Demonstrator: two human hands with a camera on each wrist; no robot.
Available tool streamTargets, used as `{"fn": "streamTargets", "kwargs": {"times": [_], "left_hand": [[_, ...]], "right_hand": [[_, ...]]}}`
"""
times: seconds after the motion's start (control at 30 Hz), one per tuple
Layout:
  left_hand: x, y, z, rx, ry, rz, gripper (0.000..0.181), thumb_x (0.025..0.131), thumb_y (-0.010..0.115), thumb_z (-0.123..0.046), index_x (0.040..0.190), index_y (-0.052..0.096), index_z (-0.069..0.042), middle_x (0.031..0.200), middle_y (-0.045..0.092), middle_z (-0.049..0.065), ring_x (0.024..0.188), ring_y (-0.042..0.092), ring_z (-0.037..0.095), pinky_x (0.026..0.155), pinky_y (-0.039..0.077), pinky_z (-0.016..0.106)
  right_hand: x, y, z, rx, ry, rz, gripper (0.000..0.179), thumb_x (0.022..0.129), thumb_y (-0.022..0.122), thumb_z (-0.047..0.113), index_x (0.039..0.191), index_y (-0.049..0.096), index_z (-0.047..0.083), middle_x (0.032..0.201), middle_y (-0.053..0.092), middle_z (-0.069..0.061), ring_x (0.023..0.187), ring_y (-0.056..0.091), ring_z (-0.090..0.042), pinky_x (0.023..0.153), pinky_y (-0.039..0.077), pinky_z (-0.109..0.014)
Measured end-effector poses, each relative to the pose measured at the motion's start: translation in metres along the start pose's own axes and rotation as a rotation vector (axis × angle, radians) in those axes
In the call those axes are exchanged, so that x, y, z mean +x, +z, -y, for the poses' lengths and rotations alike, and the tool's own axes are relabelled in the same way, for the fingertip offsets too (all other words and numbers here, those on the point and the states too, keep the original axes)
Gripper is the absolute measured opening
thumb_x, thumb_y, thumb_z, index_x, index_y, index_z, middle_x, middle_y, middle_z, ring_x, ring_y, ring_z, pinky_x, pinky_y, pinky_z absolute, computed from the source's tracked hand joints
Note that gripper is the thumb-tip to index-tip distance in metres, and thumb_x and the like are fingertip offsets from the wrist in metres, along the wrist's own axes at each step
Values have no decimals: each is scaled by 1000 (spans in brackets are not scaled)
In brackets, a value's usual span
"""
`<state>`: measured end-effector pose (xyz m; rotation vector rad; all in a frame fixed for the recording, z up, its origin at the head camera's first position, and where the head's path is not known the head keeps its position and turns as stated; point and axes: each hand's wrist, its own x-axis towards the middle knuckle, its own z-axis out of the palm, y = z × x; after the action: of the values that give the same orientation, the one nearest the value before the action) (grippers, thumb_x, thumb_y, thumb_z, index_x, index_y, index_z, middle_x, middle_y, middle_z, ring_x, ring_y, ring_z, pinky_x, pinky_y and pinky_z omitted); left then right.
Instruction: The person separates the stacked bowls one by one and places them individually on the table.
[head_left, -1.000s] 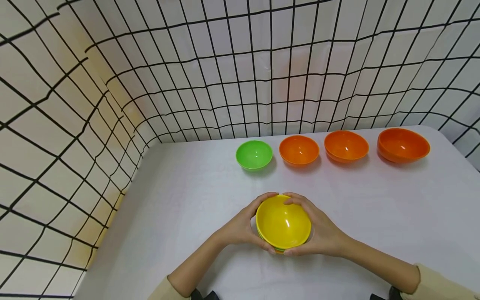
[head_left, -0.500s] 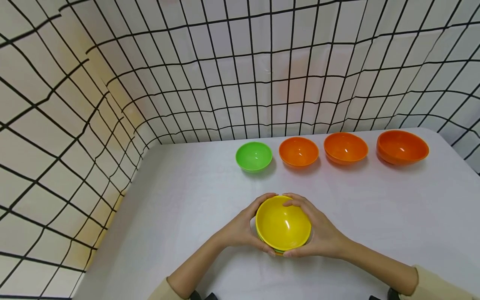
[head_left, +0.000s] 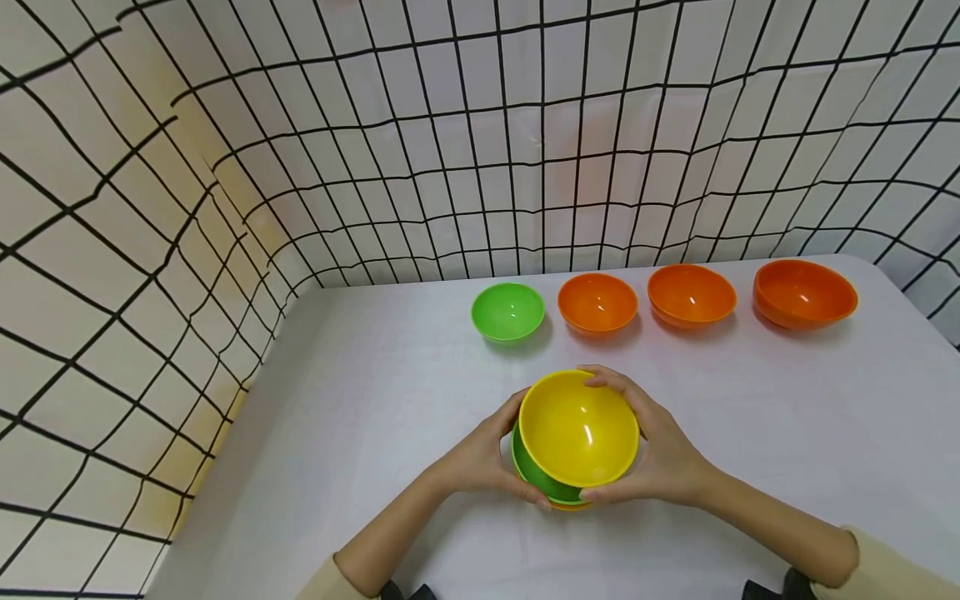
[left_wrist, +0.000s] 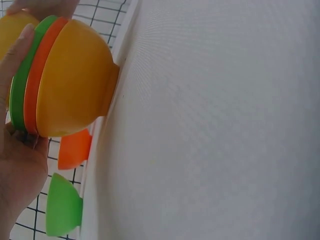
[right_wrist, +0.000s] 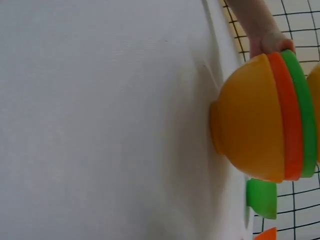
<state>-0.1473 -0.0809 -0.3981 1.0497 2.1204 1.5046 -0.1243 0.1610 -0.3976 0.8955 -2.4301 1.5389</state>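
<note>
The shiny yellow plastic bowl (head_left: 578,427) is tipped clear of the nested stack of green, orange and amber bowls (head_left: 542,479) near the front edge of the white table (head_left: 360,417). The right hand (head_left: 660,454) curls round the yellow bowl's rim; the left hand (head_left: 480,458) clasps the stack, likely to steady it. Four single bowls (head_left: 660,302) line the back edge, with open tabletop between.

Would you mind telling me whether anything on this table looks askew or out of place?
Only the yellow bowl: the right hand holds it tilted and off-centre above the stack that the left hand steadies. The four bowls behind stand upright in a row.
</note>
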Motion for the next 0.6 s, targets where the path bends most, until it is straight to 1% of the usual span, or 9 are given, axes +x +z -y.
{"fn": "streamTargets", "kwargs": {"times": [0.03,0.13,0.3,0.4,0.53,0.6], "left_hand": [[0,0,-1,-3,-7,1,110,56,88,-4,143,23,-17,142,37,-1,129,36,10,110,29,31],[0,0,-1,2,-2,3,110,55,88,-4,143,23,-17,142,37,0,130,35,10,110,29,31],[0,0,1,-4,13,3,111,55,88,-4,143,23,-18,142,37,0,130,35,11,109,30,32],[1,1,4,4,28,2,112,55,88,-4,144,22,-18,143,36,-1,130,36,12,108,31,31],[2,2,18,37,25,-1,114,54,89,-8,144,20,-21,143,35,-3,130,35,11,108,32,31],[2,3,25,35,13,-1,115,54,90,-11,144,19,-23,143,34,-6,130,35,10,108,31,30]], "right_hand": [[1,-2,1,16,0,-5,99,49,93,25,130,38,12,140,39,-2,122,42,-11,100,37,-17],[2,-8,4,36,-2,-20,102,47,93,20,132,36,11,139,40,-3,122,42,-10,98,39,-17],[3,-15,6,5,-16,-48,108,46,93,16,136,34,10,135,42,-4,120,43,-7,94,41,-15],[3,-18,6,29,-9,-54,109,46,93,12,137,33,9,136,42,-5,120,43,-7,95,41,-15],[3,-24,4,75,-3,-71,109,46,91,4,138,33,6,139,39,-9,122,41,-10,96,41,-15],[2,-29,3,87,3,-92,109,46,90,-1,138,32,5,139,39,-9,122,40,-11,95,41,-14]]}}
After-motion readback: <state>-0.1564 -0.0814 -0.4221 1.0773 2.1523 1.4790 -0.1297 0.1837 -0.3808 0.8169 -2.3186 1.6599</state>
